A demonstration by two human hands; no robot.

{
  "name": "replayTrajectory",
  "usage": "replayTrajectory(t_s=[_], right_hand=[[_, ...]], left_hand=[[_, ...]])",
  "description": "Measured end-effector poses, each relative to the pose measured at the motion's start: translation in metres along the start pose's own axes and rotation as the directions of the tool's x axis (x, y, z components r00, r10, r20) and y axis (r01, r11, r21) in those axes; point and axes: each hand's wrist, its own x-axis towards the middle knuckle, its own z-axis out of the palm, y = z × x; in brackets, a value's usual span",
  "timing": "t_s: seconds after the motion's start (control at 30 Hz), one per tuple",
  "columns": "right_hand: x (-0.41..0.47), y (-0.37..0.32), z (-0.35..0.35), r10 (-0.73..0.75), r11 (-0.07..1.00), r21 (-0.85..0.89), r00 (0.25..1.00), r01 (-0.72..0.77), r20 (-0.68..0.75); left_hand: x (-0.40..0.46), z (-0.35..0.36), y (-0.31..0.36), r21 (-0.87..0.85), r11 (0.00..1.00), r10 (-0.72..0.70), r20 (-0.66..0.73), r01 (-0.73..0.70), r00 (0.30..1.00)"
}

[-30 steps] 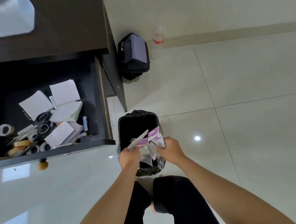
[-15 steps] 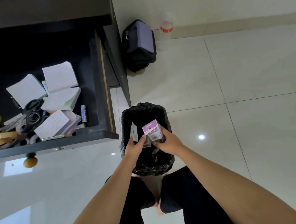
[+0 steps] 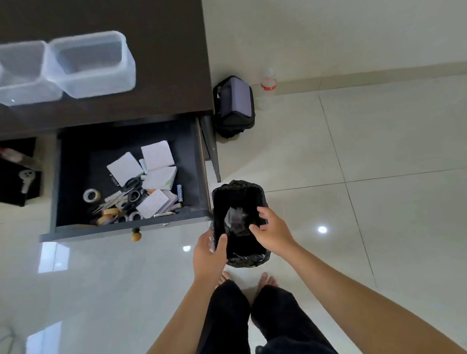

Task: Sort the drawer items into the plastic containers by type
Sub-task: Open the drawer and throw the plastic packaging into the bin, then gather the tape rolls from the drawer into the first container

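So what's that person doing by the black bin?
A person stands over a black-lined bin, both hands above its mouth. The left hand rests at the rim; the right hand hovers open, and something crumpled lies inside. The open drawer is full of notepads, scissors and tape rolls. The clear containers on the desk look empty.

Three clear plastic containers (image 3: 91, 63) along the worktop's (image 3: 162, 43) left part. In the open drawer (image 3: 125, 228): four white notepads (image 3: 157, 155), at least two pairs of scissors (image 3: 134, 196), one battery (image 3: 180, 193), several tape rolls (image 3: 92, 195), exact number unclear. One black-lined bin (image 3: 239, 193), one dark bag (image 3: 234, 106), one bottle (image 3: 268, 84) on the floor. Two hands (image 3: 272, 230).
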Motion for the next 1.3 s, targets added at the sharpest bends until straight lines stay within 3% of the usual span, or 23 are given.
replayTrajectory(t_s=[0.27, 0.47, 0.77, 1.07, 1.17, 1.3], right_hand=[[-0.037, -0.088, 0.032, -0.299, 0.948, 0.056, 0.938, 0.313, -0.176], [-0.028, -0.149, 0.084, -0.404, 0.910, 0.004, 0.890, 0.414, -0.212], [0.007, -0.215, 0.174, -0.335, 0.941, -0.084, 0.935, 0.327, -0.112], [0.043, -0.227, 0.201, -0.274, 0.923, -0.277, 0.962, 0.267, 0.014], [0.062, -0.231, 0.202, -0.283, 0.883, -0.367, 0.955, 0.294, 0.087], [0.086, -0.234, 0.205, -0.199, 0.725, -0.573, 0.913, 0.381, 0.356]], left_hand=[[-0.027, -0.093, 0.026, -0.074, 0.976, 0.175, -0.294, -0.205, 0.940], [0.009, -0.173, 0.031, -0.015, 0.961, 0.256, -0.330, -0.276, 0.909], [0.092, -0.291, 0.016, 0.146, 0.956, 0.280, -0.203, -0.254, 0.938], [0.153, -0.306, 0.019, 0.308, 0.930, 0.201, 0.024, -0.198, 0.979], [0.170, -0.298, 0.022, 0.358, 0.914, 0.154, 0.124, -0.188, 0.980], [0.187, -0.293, 0.023, 0.476, 0.861, 0.079, 0.219, -0.177, 0.973]])
